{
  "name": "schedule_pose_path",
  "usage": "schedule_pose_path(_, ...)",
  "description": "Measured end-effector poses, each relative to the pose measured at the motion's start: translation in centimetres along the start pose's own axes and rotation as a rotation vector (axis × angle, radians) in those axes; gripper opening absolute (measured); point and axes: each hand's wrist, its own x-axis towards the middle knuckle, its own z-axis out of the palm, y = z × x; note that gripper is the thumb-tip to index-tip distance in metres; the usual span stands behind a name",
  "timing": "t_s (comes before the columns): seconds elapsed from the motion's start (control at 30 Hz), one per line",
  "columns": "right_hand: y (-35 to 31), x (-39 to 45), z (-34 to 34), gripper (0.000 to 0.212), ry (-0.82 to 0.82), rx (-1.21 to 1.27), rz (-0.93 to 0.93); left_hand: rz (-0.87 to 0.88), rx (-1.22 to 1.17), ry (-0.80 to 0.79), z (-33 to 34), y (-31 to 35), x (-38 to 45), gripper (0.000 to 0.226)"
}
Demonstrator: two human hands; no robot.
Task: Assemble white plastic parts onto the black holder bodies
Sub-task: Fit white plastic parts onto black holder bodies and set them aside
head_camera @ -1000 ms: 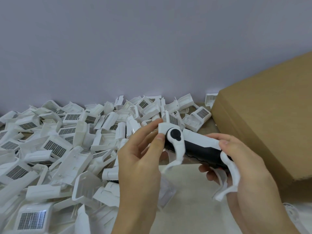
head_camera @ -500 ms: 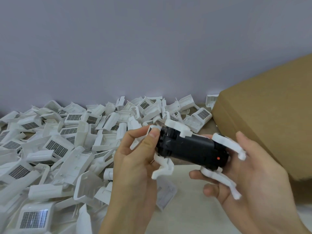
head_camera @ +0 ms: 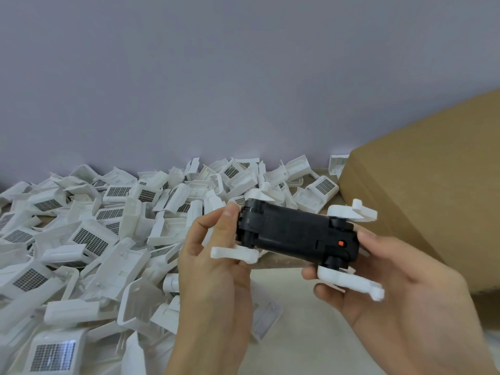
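Note:
Between my hands a black holder body [head_camera: 293, 233] lies level in the air, its dark underside up and a small red button near its right end. White plastic arms stick out at its corners: one at the lower left [head_camera: 234, 253], one at the lower right [head_camera: 351, 282], one at the upper right [head_camera: 354, 212]. My left hand [head_camera: 213, 269] grips the body's left end, thumb on its top edge. My right hand [head_camera: 400, 282] cradles the right end, fingers curled under it.
A big heap of white plastic parts [head_camera: 89, 244], many with small gridded panels, fills the left and the back up to the grey wall. A brown cardboard box [head_camera: 433, 190] stands at the right. A white sheet [head_camera: 266, 318] lies on the table under my hands.
The holder has been turned over in my hands: a second ago its white top and round black knob faced me, now the black underside does. Both hands keep hold of it.

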Motion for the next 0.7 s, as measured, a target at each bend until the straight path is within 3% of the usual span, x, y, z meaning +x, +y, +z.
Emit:
schedule_pose_path(0.07, -0.2, -0.8, -1.5, 0.042, 0.067, 0.19, 0.13, 0.012, 0.008, 0.018, 0.2, 0.2, 0.0, 0.024)
schedule_pose_path(0.1, -0.2, -1.4, -1.4, 0.042, 0.104, 0.242, 0.13, 0.023, 0.006, 0.019, 0.3, 0.3, -0.1, 0.027)
schedule_pose_path(0.17, 0.1, -1.4, 0.0, 0.009, 0.0, 0.12, 0.06, 0.036, 0.027, 0.035, 0.3, 0.3, -0.2, 0.028)
schedule_pose_path(0.2, 0.5, -1.2, 0.6, 0.036, 0.008, 0.022, -0.007, 0.041, 0.056, 0.047, 0.3, 0.1, -0.1, 0.022)
schedule_pose_path(0.23, 0.5, -1.1, 0.9, 0.058, 0.125, 0.035, 0.034, 0.046, 0.083, 0.054, 0.4, 0.0, -0.2, 0.018)
schedule_pose_path(0.27, 0.5, -0.7, 0.9, 0.064, 0.191, 0.048, 0.044, 0.052, 0.104, 0.05, 0.4, -0.3, -0.1, 0.021)
schedule_pose_path(0.37, 1.0, -0.7, 1.1, 0.047, 0.244, 0.017, 0.064, 0.057, 0.103, -0.004, 0.7, -0.5, -0.4, 0.009)
schedule_pose_path(0.6, 1.1, -0.4, 0.4, 0.048, 0.384, -0.035, 0.112, 0.001, 0.02, -0.242, -0.3, -0.2, -0.4, 0.038)
schedule_pose_path(0.7, 1.1, -0.2, 0.3, 0.045, 0.443, -0.078, 0.143, 0.009, 0.109, -0.225, -0.1, -0.5, -0.5, 0.025)
